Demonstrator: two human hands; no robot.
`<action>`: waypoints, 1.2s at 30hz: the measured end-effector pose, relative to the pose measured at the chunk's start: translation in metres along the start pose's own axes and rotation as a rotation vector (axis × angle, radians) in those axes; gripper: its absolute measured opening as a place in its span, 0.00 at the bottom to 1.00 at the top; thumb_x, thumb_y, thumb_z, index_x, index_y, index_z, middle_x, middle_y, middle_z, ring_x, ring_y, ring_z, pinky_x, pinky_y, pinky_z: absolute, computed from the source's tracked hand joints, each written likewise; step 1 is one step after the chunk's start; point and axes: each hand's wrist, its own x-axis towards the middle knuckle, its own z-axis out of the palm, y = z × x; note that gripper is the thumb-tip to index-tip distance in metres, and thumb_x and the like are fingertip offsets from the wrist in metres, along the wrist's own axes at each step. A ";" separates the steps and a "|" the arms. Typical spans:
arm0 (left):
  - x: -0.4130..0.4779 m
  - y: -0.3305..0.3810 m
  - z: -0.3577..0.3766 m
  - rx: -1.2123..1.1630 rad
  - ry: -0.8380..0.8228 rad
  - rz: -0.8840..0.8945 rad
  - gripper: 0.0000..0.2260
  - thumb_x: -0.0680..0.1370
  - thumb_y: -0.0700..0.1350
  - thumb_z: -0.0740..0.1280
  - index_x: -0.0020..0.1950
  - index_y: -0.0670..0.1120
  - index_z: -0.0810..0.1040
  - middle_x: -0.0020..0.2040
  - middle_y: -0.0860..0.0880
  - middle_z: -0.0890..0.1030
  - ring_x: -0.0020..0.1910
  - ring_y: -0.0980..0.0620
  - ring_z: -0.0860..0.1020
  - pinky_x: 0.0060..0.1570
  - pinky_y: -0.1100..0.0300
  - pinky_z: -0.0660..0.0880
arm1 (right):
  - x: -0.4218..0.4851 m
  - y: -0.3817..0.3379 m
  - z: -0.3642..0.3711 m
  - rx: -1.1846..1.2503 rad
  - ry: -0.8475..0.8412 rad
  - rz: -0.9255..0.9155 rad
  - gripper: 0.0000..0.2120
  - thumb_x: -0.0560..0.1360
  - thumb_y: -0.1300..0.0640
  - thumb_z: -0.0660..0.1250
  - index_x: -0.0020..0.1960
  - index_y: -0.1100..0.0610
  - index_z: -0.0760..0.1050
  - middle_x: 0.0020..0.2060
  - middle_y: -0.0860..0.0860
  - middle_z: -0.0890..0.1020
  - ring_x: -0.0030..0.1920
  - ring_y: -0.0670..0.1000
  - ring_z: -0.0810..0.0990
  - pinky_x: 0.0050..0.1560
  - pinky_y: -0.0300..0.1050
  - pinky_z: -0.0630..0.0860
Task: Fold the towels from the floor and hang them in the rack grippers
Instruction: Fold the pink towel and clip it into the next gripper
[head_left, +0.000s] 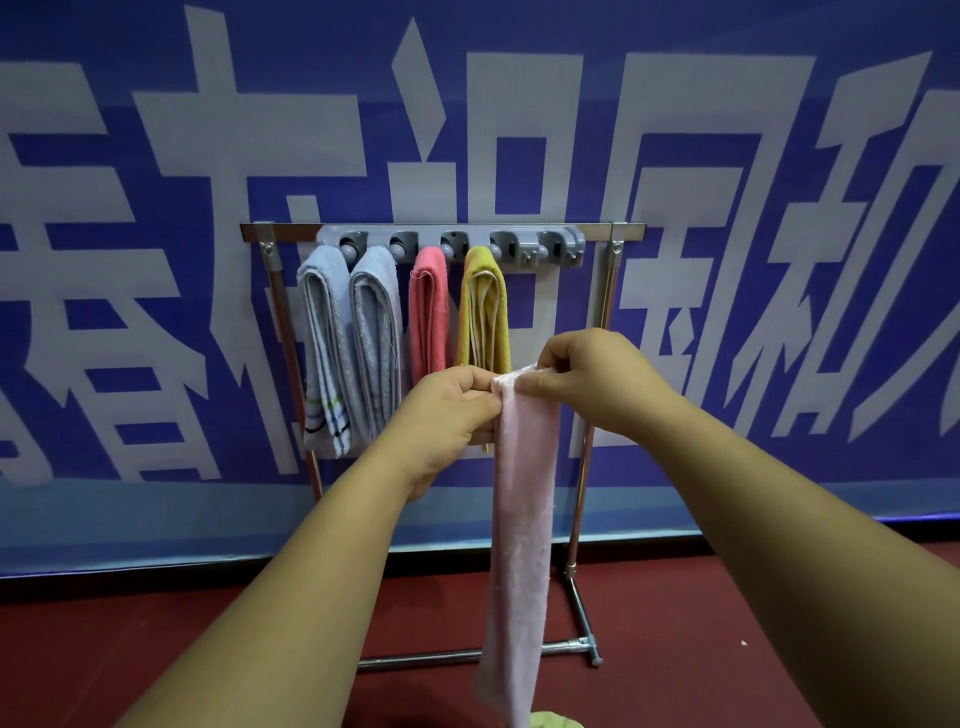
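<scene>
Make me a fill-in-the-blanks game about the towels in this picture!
1. The number of towels already hanging from the grey gripper rack is ____.
2. Both hands, left hand and right hand, pinch the top of a long pale ____ towel.
3. The towel hanging between the bright pink towel and the rack's empty gripper is ____.

Missing words: four; pink; yellow

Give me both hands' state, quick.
Left hand: closed, pinching the top edge of the pink towel.
Right hand: closed, pinching the same top edge; the towel hangs down folded in a strip.
</scene>
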 end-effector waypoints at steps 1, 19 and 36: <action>-0.001 0.001 -0.001 0.000 -0.011 0.002 0.06 0.84 0.38 0.67 0.59 0.40 0.83 0.52 0.40 0.89 0.55 0.40 0.87 0.61 0.44 0.83 | 0.000 0.000 0.000 -0.004 0.009 0.009 0.13 0.77 0.41 0.74 0.45 0.52 0.82 0.38 0.49 0.83 0.41 0.50 0.82 0.43 0.51 0.82; 0.010 0.010 -0.020 0.033 0.000 0.072 0.07 0.83 0.32 0.67 0.55 0.42 0.82 0.43 0.47 0.87 0.44 0.50 0.85 0.44 0.58 0.83 | 0.001 -0.008 -0.030 -0.045 -0.199 -0.047 0.08 0.79 0.44 0.72 0.51 0.48 0.80 0.43 0.48 0.82 0.45 0.51 0.81 0.46 0.49 0.81; 0.014 0.017 -0.016 -0.235 -0.085 0.040 0.24 0.71 0.40 0.82 0.65 0.40 0.83 0.60 0.37 0.86 0.61 0.33 0.84 0.64 0.33 0.79 | 0.019 -0.057 -0.064 0.609 0.091 -0.044 0.04 0.80 0.64 0.69 0.54 0.60 0.77 0.49 0.60 0.84 0.46 0.58 0.87 0.43 0.57 0.87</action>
